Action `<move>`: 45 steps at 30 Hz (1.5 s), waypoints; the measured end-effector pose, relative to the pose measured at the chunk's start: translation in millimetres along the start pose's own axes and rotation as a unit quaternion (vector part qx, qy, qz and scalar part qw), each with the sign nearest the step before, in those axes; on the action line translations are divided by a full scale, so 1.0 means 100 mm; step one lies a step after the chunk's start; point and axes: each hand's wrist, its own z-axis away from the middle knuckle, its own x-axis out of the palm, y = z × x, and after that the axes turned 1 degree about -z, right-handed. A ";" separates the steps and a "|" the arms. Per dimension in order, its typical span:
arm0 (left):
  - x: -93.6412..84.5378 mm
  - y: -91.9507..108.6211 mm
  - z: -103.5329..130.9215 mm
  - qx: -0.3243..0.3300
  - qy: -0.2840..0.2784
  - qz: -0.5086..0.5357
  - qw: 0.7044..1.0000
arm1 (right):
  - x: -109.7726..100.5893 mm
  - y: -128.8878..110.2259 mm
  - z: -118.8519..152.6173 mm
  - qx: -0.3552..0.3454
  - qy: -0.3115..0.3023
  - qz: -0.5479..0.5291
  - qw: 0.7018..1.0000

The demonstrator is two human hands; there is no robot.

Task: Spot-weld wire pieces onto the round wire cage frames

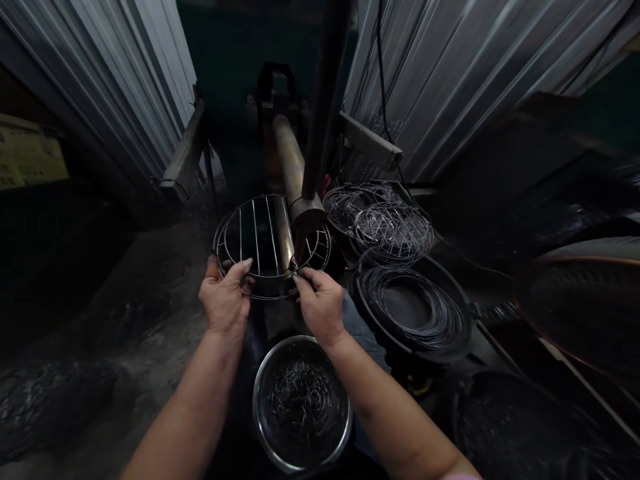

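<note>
Gripping the round wire guard [273, 243] at its near rim, we are steadying it over the welder's horizontal arm [289, 160]: left hand [226, 299] fingers clamped, right hand [320, 303] pinching a wire under the electrode [306, 217].

wire frame [260, 240]: silver | bowl [265, 427]: shiny steel | wall [450, 73]: grey ribbed

Dim workshop — corrugated metal sheets [475, 73] lean on both sides, above a dark, gritty floor [100, 347].
</note>
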 end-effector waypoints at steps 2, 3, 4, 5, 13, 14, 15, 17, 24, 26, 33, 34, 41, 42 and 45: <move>0.01 -0.01 -0.02 -0.010 -0.004 -0.003 1.000 | 0.01 0.06 0.03 0.005 0.006 -0.020 1.000; 0.02 -0.02 -0.03 -0.013 -0.005 -0.005 1.000 | 0.01 0.09 0.04 0.005 0.009 -0.026 1.000; 0.03 -0.02 -0.04 -0.015 -0.004 -0.007 1.000 | 0.02 0.12 0.05 0.005 0.012 -0.031 0.999; 0.04 -0.02 -0.04 -0.017 -0.003 -0.009 1.000 | 0.02 0.14 0.06 0.007 0.015 -0.036 0.999; 0.11 0.00 -0.13 -0.044 0.002 -0.040 0.998 | 0.01 0.15 0.04 0.014 0.022 -0.072 0.997; 0.12 0.00 -0.15 -0.044 0.000 -0.047 0.998 | 0.01 0.15 0.03 0.016 0.021 -0.073 0.997; 0.12 -0.01 -0.17 -0.044 -0.001 -0.053 0.998 | 0.01 0.16 0.01 0.016 0.021 -0.073 0.997; 0.12 -0.02 -0.21 -0.048 0.001 -0.062 0.997 | 0.03 0.18 -0.01 0.017 0.020 -0.072 0.997; 0.18 -0.04 -0.25 -0.059 0.010 -0.065 0.996 | 0.07 0.22 -0.07 0.044 0.018 -0.065 0.997; 0.20 -0.03 -0.24 -0.058 0.014 -0.059 0.997 | 0.05 0.19 -0.08 0.055 0.013 -0.067 0.996; 0.20 -0.05 -0.22 -0.053 0.034 -0.051 0.997 | -0.10 0.04 -0.05 0.097 -0.042 -0.095 0.990; 0.20 -0.05 -0.24 -0.053 0.033 -0.046 0.997 | -0.11 0.04 -0.04 0.095 -0.040 -0.091 0.990; 0.18 -0.08 -0.23 -0.051 0.008 -0.036 0.998 | -0.05 0.13 -0.04 0.131 -0.038 -0.136 0.981; 0.17 -0.08 -0.22 -0.051 0.003 -0.039 0.998 | -0.05 0.13 -0.04 0.138 -0.041 -0.143 0.979; 0.16 -0.08 -0.29 -0.058 -0.015 -0.058 0.997 | -0.07 0.15 -0.05 0.137 -0.045 -0.158 0.977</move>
